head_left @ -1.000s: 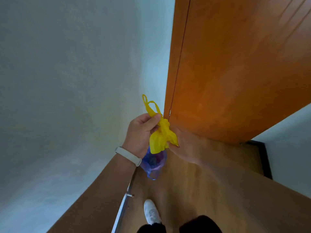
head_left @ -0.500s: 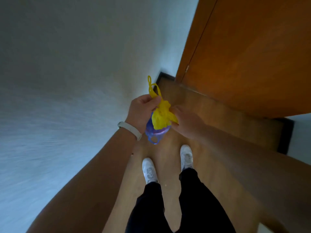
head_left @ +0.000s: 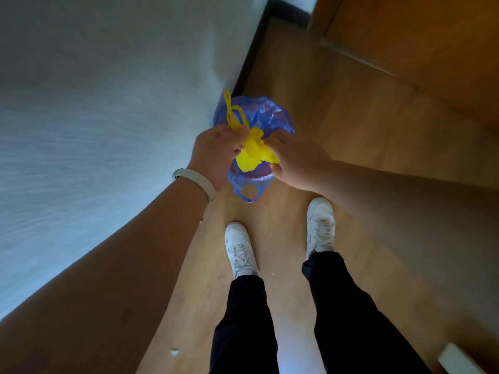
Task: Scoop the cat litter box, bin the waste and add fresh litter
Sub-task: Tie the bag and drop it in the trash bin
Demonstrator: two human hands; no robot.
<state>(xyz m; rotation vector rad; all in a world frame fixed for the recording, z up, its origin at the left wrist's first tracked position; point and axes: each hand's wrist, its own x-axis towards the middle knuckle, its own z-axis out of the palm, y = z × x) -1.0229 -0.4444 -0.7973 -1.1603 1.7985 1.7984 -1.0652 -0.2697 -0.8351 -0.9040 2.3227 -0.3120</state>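
1. Head view showed me the yellow bag (head_left: pixel 252 155) held between both hands, above the wooden floor (head_left: pixel 337 125). It was close to the white wall (head_left: pixel 108 117) and ahead of 2 white shoes (head_left: pixel 240 249).
2. The left hand (head_left: pixel 216 152), wearing a pale wristband (head_left: pixel 195 182), had its fingers curled tight. They pinched the bag's neck just under its handle loops (head_left: pixel 233 114). I judged this grip was meant to hold the mouth closed over the waste.
3. The right hand (head_left: pixel 297 163) pinched the bunched plastic from the other side, thumb and fingertips pressed into it. I read that as steadying or tightening the bundle.
4. A blue bag (head_left: pixel 267 117) spread open directly behind and under the yellow one, with 1 handle (head_left: pixel 248 195) drooping toward the shoes. I could not tell whether it lined a bin or hung from a hand. I took it for the waste's destination.
5. The yellow bag's long axis ran from the loops, which pointed up and away toward the wall, down to its crumpled body nearer the right hand. It was tilted, not upright.
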